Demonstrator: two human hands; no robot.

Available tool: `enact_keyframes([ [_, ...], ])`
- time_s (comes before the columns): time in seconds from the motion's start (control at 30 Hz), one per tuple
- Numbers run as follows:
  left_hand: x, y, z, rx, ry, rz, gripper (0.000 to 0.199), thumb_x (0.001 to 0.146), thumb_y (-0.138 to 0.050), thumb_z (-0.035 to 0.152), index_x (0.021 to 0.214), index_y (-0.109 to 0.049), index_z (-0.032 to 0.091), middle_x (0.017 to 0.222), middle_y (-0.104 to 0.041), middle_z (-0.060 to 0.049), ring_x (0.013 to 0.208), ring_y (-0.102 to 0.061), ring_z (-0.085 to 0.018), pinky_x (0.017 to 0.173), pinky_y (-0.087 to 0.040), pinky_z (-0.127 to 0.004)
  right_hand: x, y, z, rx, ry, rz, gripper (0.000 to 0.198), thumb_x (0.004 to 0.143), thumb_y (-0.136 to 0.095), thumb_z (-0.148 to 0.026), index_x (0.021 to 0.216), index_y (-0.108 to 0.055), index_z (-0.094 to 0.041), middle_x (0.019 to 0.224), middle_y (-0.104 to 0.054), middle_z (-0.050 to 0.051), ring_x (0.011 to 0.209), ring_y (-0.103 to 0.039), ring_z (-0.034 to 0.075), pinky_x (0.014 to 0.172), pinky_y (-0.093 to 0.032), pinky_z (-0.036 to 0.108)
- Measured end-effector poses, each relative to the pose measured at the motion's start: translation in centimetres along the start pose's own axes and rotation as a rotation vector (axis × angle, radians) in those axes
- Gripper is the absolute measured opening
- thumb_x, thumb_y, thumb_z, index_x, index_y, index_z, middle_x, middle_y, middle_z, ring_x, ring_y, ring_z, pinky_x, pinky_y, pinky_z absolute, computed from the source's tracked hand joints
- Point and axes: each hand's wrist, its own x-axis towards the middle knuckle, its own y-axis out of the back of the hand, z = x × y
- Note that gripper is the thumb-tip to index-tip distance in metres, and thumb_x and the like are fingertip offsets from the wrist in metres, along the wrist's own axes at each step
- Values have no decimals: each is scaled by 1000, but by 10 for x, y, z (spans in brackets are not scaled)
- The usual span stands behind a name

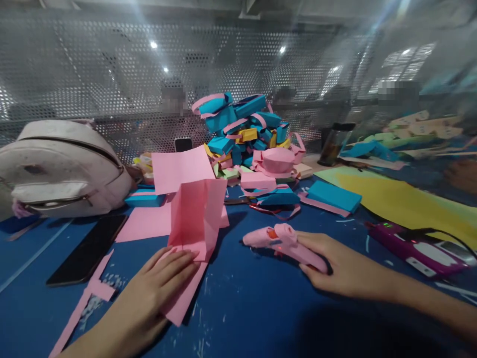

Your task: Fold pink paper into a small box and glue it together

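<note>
My left hand (162, 283) is on a folded pink paper (188, 219), its fingers pressed together over the lower flap and its thumb hidden. The upper part of the paper stands up like an open box, with creased walls. My right hand (320, 263) grips a pink glue gun (285, 242) by its handle. The gun's dark nozzle points left toward the paper, with a gap of blue table between them. Flat pink paper (145, 223) lies behind and left of the folded piece.
Blue, pink and yellow paper bags (238, 134) are heaped at the back. A black phone (87, 251), pink scraps (82, 303) and a white backpack (63, 169) are on the left. A purple power strip (413, 251), yellow sheet (402, 199) and bottle (335, 144) are on the right.
</note>
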Motion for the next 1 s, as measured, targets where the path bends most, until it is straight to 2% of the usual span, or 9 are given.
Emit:
enact_keyframes([
  [0.1,0,1,0,-4,-21,-39,83,78,-54,19,152,-19,27,149,-42,-4,133,-48,-29,108,-41,-53,11,-7,-13,117,-86,-74,38,74,-54,-26,109,-68,-22,102,-71,9,87,-66,27,73,-52,32],
  [0.17,0,2,-1,-40,-13,-46,82,80,-54,22,153,-17,29,149,-41,-4,132,-48,-29,108,-41,-51,23,-12,-19,190,-77,-175,30,80,-52,-35,99,-71,-21,98,-71,8,86,-65,25,73,-51,31],
  [0.27,2,5,-4,-102,-18,-41,82,80,-51,20,153,-16,30,150,-39,-2,132,-48,-28,110,-41,-48,38,-21,-22,249,-11,-305,37,86,-49,-50,93,-71,-20,93,-70,6,84,-63,23,75,-50,30],
  [0.4,3,3,-6,-112,-50,-6,79,80,-46,17,153,-17,22,149,-41,-4,133,-48,-25,111,-40,-42,46,-32,-17,312,-98,-291,51,88,-43,-62,92,-70,-19,75,-61,5,65,-57,16,61,-48,26],
  [0.47,3,-5,-4,-121,-11,19,72,83,-41,15,152,-23,24,148,-44,-2,132,-49,-22,114,-36,-41,45,-36,-12,411,-173,-303,58,87,-40,-69,92,-69,-19,69,-53,3,57,-53,14,54,-45,24],
  [0.63,0,-27,0,-129,133,130,61,92,-26,8,149,-28,32,141,-53,4,128,-53,-15,119,-25,-39,41,-43,2,561,-338,-325,57,84,-44,-72,99,-65,-21,79,-49,2,60,-50,11,53,-45,23],
  [0.73,0,-23,-5,-119,77,46,63,91,-29,11,151,-23,27,144,-50,2,131,-50,-16,120,-22,-38,39,-45,9,558,-385,-350,57,84,-45,-71,103,-62,-21,83,-50,3,62,-50,11,56,-47,24],
  [0.83,3,-8,-11,-102,-85,-64,70,87,-40,23,153,-18,17,150,-41,-4,136,-44,-19,119,-21,-37,36,-47,11,539,-380,-361,56,85,-44,-71,104,-62,-21,86,-51,4,63,-51,12,56,-48,25],
  [1.0,5,5,-8,-123,-27,-169,78,82,-43,16,153,-11,18,154,-32,-2,141,-34,-19,119,-20,-42,30,-49,1,487,-396,-315,50,87,-46,-65,100,-63,-20,86,-54,4,65,-52,12,56,-48,24],
])
